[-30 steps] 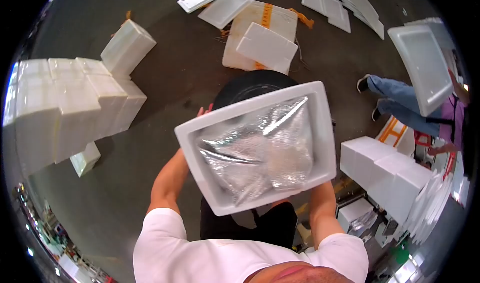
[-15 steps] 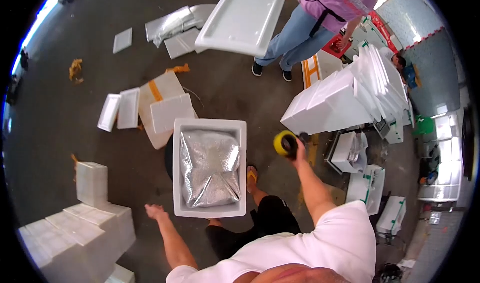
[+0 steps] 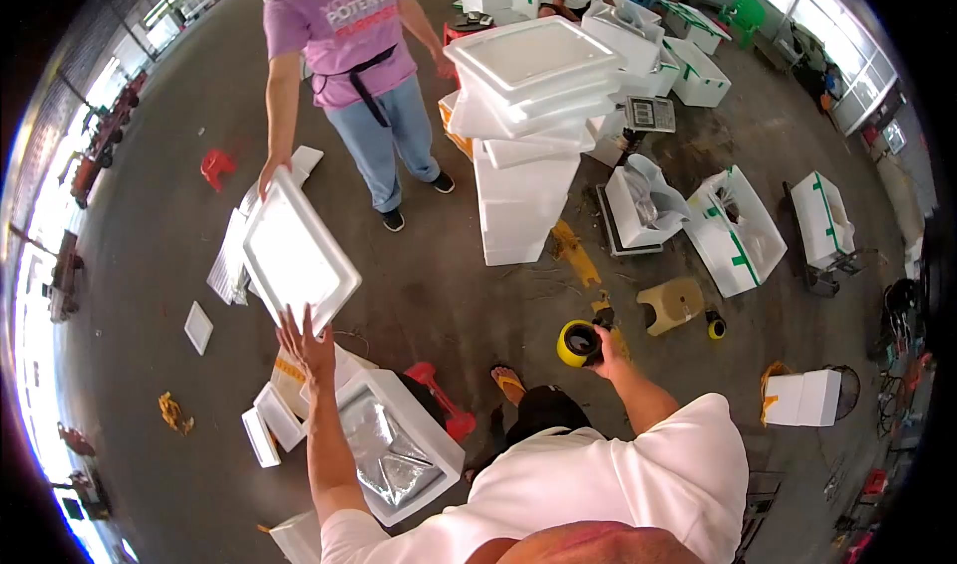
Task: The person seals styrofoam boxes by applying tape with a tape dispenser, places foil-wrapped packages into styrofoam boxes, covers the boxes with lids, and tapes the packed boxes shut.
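Note:
My left hand [image 3: 309,350] is open, its fingers spread at the lower edge of a white foam lid [image 3: 294,250]; whether they touch it I cannot tell. A co-worker's hand [image 3: 274,173] holds that lid at its upper edge. Beneath my left forearm stands a white foam box [image 3: 439,444], uncovered, with a silvery insulating bag [image 3: 384,454] inside. My right hand [image 3: 608,355] is closed on a tape dispenser with a roll of yellow tape [image 3: 576,344], held out to the right of the box.
A co-worker in a pink shirt [image 3: 364,16] stands ahead, beside a tall stack of foam boxes and lids [image 3: 523,195]. Foam boxes with green tape [image 3: 723,265], a scale display [image 3: 650,115] and a tan stool [image 3: 671,305] are on the right. Loose lids [image 3: 274,420] lie at left.
The view has swung right and upward. My left hand has risen from beside the box to the lid, which the co-worker has brought nearer. My right hand still holds the tape dispenser.

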Demonstrator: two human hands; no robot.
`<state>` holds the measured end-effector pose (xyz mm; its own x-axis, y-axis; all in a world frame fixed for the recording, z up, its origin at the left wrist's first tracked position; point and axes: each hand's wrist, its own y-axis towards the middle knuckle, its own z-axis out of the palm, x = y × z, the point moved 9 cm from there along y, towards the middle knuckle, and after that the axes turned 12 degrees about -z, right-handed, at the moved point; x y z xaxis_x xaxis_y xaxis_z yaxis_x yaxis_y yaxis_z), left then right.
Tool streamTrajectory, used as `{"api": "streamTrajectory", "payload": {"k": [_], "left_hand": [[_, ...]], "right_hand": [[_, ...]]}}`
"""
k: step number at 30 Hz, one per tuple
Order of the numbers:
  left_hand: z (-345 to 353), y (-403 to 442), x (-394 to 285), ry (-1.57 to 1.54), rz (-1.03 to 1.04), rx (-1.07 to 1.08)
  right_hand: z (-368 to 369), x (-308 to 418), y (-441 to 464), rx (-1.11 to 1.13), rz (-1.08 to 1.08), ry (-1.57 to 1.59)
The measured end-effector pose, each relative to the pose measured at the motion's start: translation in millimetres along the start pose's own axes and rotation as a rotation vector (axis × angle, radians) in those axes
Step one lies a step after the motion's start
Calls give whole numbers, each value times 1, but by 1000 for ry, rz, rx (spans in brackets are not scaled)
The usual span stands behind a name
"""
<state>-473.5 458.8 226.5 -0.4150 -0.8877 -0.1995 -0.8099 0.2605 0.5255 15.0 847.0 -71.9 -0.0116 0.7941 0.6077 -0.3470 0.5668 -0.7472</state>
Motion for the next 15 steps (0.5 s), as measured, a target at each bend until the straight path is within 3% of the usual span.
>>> {"api": "streamTrajectory", "payload": {"k": [1, 3, 6, 9, 10, 11, 13, 15], "left_hand": [[2, -3, -4, -59, 8, 33], [-26, -9, -18, -121, 84, -107], [-69, -4, -12, -229, -42, -94], [-133, -20, -4, -273, -22, -240], [-150, -30, 12, -387, -198, -227], [-155, -47, 35, -672, -452, -137], [-160, -95, 56, -1281, -841, -158], [-145, -142, 60, -1421, -1057, -131]], "right_hand": [[-6, 6, -1, -35, 4, -10], [-16, 23, -8, -71, 2, 10], [-19, 38, -16, -35, -38, 42], [-5, 49, -21, 51, -94, 175], [8, 53, -25, 139, -138, 220], [18, 56, -33, 221, -178, 253], [56, 57, -57, 338, -212, 332], [122, 58, -100, 458, -134, 447]]}}
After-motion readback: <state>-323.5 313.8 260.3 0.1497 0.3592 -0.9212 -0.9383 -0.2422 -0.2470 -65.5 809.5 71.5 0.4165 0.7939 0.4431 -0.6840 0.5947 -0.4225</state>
